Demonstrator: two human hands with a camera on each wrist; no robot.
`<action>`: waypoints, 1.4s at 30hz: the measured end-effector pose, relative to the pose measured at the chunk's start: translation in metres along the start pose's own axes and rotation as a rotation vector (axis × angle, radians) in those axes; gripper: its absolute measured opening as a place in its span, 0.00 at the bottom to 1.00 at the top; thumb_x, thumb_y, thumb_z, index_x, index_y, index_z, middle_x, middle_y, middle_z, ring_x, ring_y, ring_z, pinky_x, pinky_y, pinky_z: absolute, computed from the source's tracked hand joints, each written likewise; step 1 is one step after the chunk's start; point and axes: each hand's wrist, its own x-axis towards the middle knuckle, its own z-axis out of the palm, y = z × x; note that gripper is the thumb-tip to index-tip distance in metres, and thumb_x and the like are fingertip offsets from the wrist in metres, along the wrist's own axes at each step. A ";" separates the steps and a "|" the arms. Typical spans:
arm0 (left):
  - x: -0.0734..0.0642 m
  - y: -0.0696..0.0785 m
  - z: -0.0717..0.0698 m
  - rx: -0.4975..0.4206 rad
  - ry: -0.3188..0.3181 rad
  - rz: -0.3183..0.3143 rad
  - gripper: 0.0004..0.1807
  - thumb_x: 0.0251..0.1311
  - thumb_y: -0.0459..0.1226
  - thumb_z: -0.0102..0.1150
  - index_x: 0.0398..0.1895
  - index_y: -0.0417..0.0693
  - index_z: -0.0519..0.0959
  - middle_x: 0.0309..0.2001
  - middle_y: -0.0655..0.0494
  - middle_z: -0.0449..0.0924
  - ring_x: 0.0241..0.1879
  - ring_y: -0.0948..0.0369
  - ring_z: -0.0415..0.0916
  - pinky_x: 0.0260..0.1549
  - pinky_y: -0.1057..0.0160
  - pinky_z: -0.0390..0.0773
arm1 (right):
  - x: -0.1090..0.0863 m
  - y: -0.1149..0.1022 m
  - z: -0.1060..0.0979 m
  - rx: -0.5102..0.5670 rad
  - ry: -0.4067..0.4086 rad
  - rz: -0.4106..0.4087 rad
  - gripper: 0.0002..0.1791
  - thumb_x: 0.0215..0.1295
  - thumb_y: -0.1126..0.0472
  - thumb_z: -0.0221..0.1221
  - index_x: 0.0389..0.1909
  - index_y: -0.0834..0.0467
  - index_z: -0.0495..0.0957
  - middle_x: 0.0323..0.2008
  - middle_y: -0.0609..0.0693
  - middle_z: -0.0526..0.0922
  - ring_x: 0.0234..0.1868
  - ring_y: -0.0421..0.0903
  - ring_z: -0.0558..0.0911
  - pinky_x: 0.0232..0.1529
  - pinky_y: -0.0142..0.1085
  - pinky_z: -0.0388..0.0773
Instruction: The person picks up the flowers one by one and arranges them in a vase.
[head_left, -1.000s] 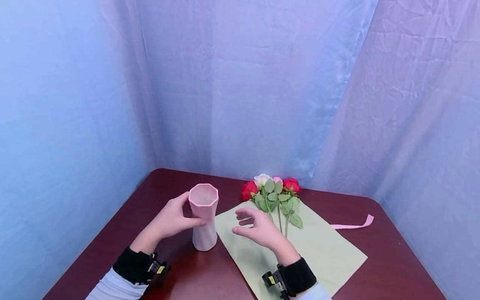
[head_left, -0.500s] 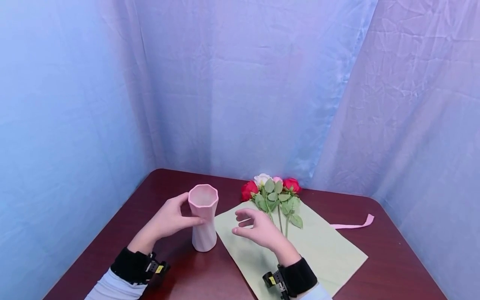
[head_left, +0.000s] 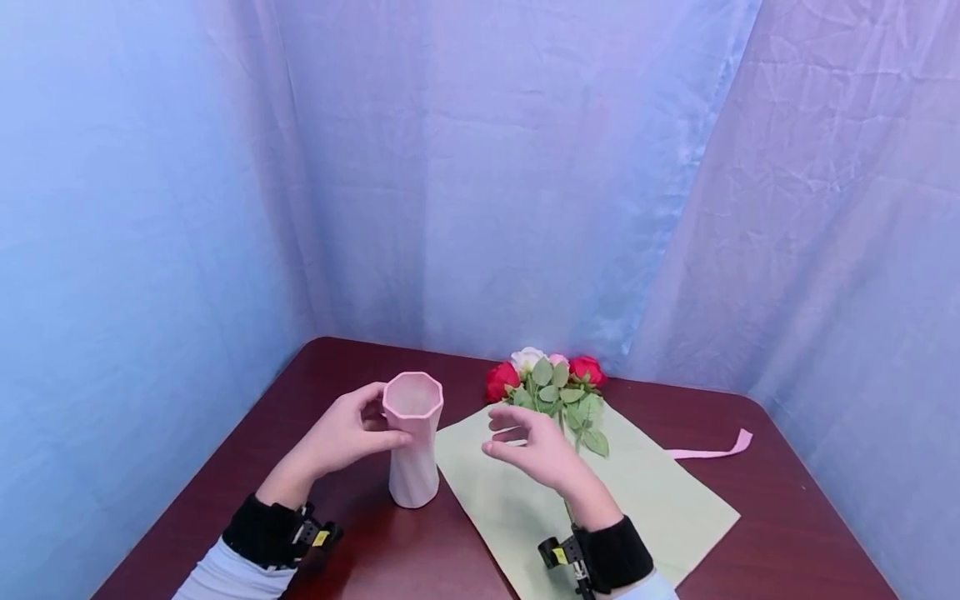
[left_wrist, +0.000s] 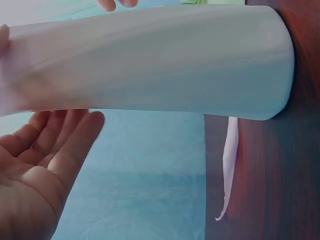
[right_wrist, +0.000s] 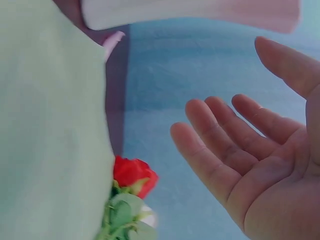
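Note:
A tall pink and white vase with an angular rim stands upright on the table, its mouth facing up. My left hand holds it near the top, thumb across the front and fingers at the far side, partly hidden. The left wrist view shows the vase lying across the picture, with the fingers at its edge. Over the pale green sheet, my right hand hovers with fingers loosely bent, holding nothing. Its palm faces the vase in the right wrist view.
Red roses, a white rose and a pink one lie with green leaves at the sheet's far corner. The pale green sheet covers the table's right middle. A pink ribbon extends beyond it. Curtains surround the table.
My right hand has shifted slightly right and away from the vase. The left hand stays at the vase, whose position has barely changed; the whole view has shifted a little.

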 end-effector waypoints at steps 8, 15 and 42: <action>0.003 0.004 0.002 -0.030 0.003 0.029 0.33 0.47 0.33 0.81 0.58 0.39 0.77 0.48 0.46 0.81 0.41 0.54 0.83 0.42 0.60 0.85 | -0.006 -0.015 -0.037 0.043 0.187 0.021 0.23 0.65 0.53 0.70 0.58 0.56 0.81 0.48 0.51 0.86 0.46 0.47 0.84 0.47 0.37 0.82; 0.004 0.006 0.001 0.027 0.012 0.038 0.33 0.44 0.33 0.83 0.55 0.41 0.77 0.47 0.48 0.81 0.40 0.56 0.83 0.41 0.59 0.85 | 0.002 -0.027 -0.065 -0.072 0.277 -0.027 0.22 0.66 0.50 0.69 0.56 0.56 0.83 0.46 0.49 0.87 0.43 0.46 0.85 0.41 0.38 0.83; 0.005 0.007 0.004 0.034 -0.019 0.049 0.34 0.47 0.35 0.82 0.57 0.38 0.76 0.49 0.46 0.80 0.43 0.55 0.82 0.43 0.60 0.85 | 0.055 0.013 -0.093 -0.140 0.242 0.290 0.19 0.69 0.59 0.65 0.55 0.67 0.81 0.38 0.57 0.87 0.34 0.48 0.87 0.40 0.45 0.86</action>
